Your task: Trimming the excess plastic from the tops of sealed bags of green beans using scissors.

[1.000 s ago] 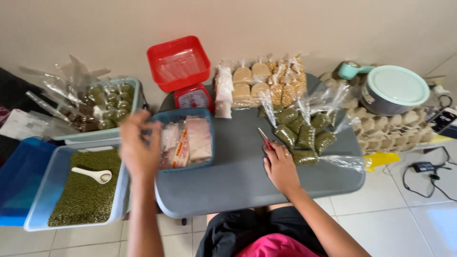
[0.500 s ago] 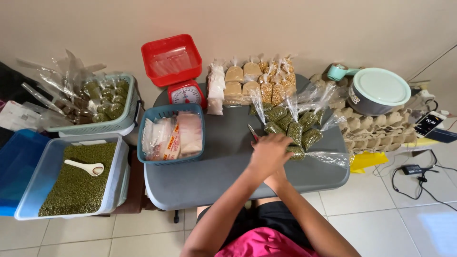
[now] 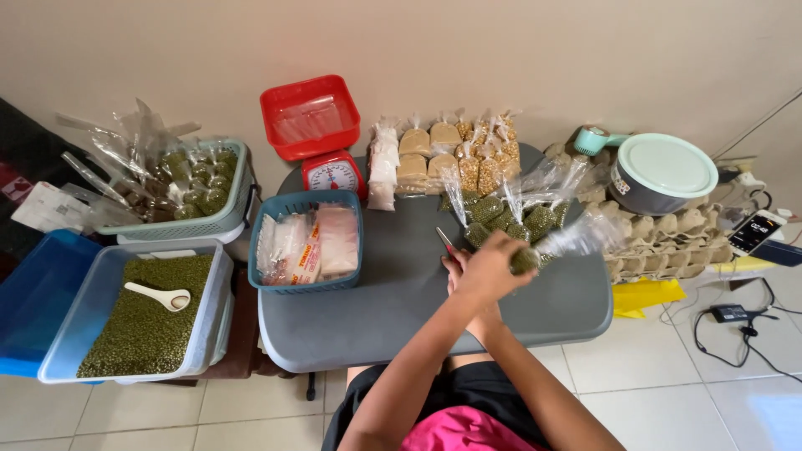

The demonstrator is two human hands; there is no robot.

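Since the earlier frames, left hand had left the blue basket and crossed over to the right side of the grey table, landing on top of my right hand, which had barely shifted. Left hand was closed around a small clear bag of green beans, its empty plastic top trailing off to the right. Right hand was mostly hidden under the left, so I couldn't tell its grip; a red-handled tool stuck out at its upper left, touching it. Bag sat at the front edge of the pile of filled bean bags, near the table's right side. Behind that pile were bags of tan goods, a red scale and a red basket. Far left, a clear tub of green beans with a white scoop lying in it
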